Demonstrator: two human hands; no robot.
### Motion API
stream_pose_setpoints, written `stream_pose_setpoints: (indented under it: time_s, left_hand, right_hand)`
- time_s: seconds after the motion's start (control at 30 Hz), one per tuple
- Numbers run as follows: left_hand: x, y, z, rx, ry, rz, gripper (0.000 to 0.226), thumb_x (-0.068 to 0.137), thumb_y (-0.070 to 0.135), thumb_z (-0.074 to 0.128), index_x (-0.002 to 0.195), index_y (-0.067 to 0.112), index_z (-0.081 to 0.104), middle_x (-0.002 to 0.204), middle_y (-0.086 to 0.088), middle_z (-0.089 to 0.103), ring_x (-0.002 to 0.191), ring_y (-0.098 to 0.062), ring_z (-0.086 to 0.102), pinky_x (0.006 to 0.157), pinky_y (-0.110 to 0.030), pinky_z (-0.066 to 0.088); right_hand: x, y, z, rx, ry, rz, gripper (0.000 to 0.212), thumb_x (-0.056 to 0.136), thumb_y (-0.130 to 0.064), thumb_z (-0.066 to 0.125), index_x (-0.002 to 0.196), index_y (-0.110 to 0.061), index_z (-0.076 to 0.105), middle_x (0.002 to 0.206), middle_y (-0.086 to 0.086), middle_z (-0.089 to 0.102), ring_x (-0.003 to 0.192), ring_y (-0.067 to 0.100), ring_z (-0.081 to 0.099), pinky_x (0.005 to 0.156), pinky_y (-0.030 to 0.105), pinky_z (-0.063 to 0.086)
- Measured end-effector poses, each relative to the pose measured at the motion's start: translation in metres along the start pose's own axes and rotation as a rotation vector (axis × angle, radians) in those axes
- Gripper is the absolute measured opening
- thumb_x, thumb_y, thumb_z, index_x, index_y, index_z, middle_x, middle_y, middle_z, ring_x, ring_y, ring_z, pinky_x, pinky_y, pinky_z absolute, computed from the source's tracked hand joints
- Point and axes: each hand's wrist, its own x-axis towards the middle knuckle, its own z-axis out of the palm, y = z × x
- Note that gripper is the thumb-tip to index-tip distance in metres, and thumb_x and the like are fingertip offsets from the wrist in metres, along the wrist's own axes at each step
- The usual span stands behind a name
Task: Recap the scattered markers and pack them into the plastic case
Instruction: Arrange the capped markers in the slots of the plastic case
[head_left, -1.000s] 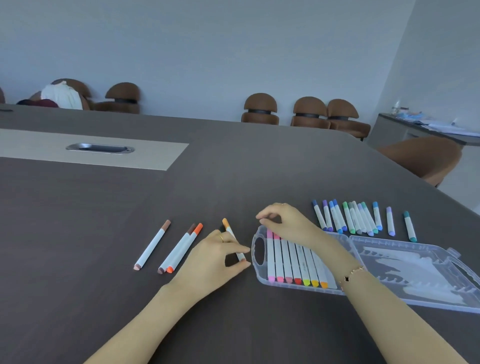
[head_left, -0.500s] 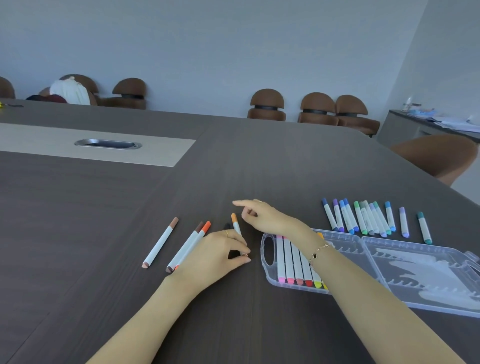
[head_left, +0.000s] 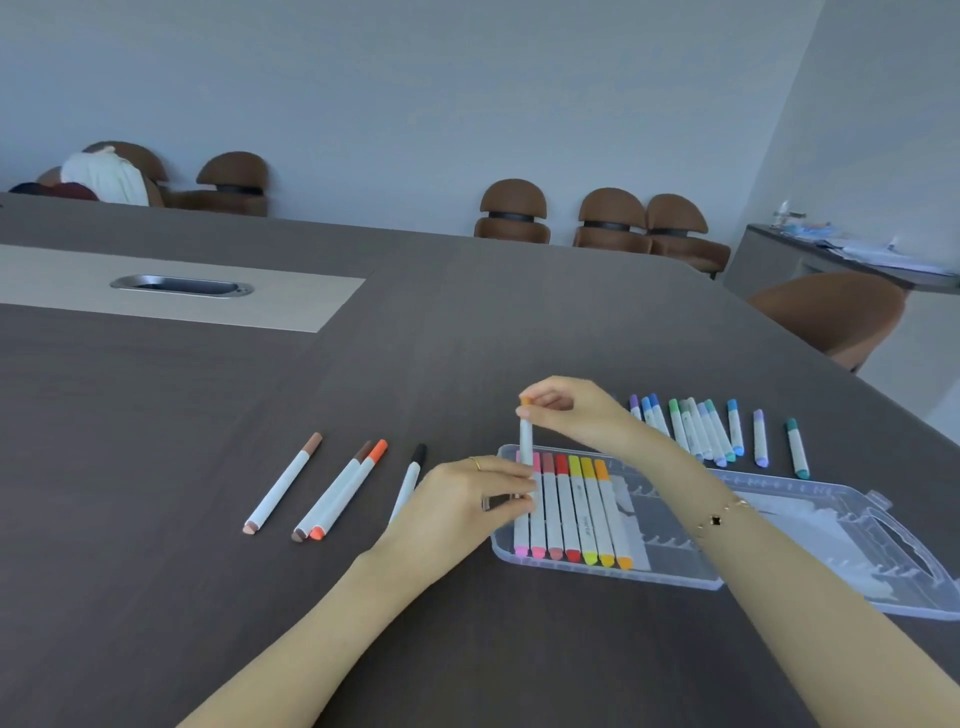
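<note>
In the head view, the right hand (head_left: 574, 410) is pinching the orange-capped end of an orange marker (head_left: 527, 436), while the left hand (head_left: 467, 499) is closing thumb and fingertips around its lower end; the marker is standing nearly upright between them. Directly under that grip, the plastic case (head_left: 675, 577) is lying open, seven markers filling its left slots and bare slots running rightward. Left of the grip, a black marker (head_left: 413, 473) is lying just beside the left hand, with three brown and orange ones farther out. Beyond the right wrist, a blue-green row (head_left: 717, 431) is lying near the case's far edge. Small print on the packed barrels is too blurred to read.
</note>
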Motion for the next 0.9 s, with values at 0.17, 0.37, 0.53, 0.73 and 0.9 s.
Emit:
stream_pose_setpoints:
  time_s: [0.17,0.37,0.53,0.73,0.9]
  left_hand:
    - [0.020,0.033,0.034,-0.049,-0.095,0.010,0.028,0.089,0.029,0.064,0.115,0.020,0.070,0.126,0.010,0.062,0.115,0.000,0.055,0.102,-0.017,0.042]
    - [0.032,0.057,0.062,-0.025,-0.241,0.006,0.029,0.091,0.030,0.060,0.118,0.022,0.068,0.128,0.009,0.061,0.117,-0.004,0.055,0.103,-0.020,0.041]
    - [0.031,0.059,0.065,-0.070,-0.236,-0.007,0.027,0.088,0.032,0.064,0.112,0.023,0.071,0.121,0.010,0.065,0.111,-0.002,0.057,0.097,-0.012,0.041]
    - [0.032,0.060,0.066,-0.056,-0.291,0.050,0.029,0.090,0.031,0.060,0.117,0.025,0.068,0.124,0.011,0.063,0.116,0.000,0.053,0.093,0.002,0.027]
    - [0.033,0.061,0.067,-0.042,-0.335,0.070,0.028,0.092,0.031,0.057,0.117,0.026,0.067,0.125,0.013,0.062,0.117,0.001,0.051,0.098,-0.002,0.030]
  right_hand:
    - [-0.037,0.032,-0.029,0.013,0.049,0.104,0.029,0.087,-0.038,0.066,0.113,-0.026,0.063,0.101,-0.016,0.063,0.093,-0.004,0.057,0.070,0.010,0.041]
    - [-0.067,0.065,-0.032,0.014,0.077,0.140,0.031,0.086,-0.042,0.064,0.112,-0.026,0.063,0.106,-0.014,0.063,0.100,0.003,0.058,0.090,0.022,0.047]
    - [-0.070,0.078,-0.028,-0.165,0.091,0.084,0.024,0.083,-0.051,0.064,0.103,-0.038,0.061,0.116,-0.017,0.058,0.112,0.006,0.051,0.105,0.040,0.039]
    - [-0.075,0.081,-0.031,-0.209,0.030,0.089,0.037,0.081,-0.058,0.060,0.114,-0.042,0.057,0.125,-0.020,0.055,0.120,0.008,0.046,0.109,0.048,0.032]
    - [-0.079,0.080,-0.033,-0.247,0.033,0.077,0.039,0.084,-0.052,0.062,0.120,-0.039,0.056,0.126,-0.017,0.055,0.119,0.008,0.046,0.109,0.043,0.035]
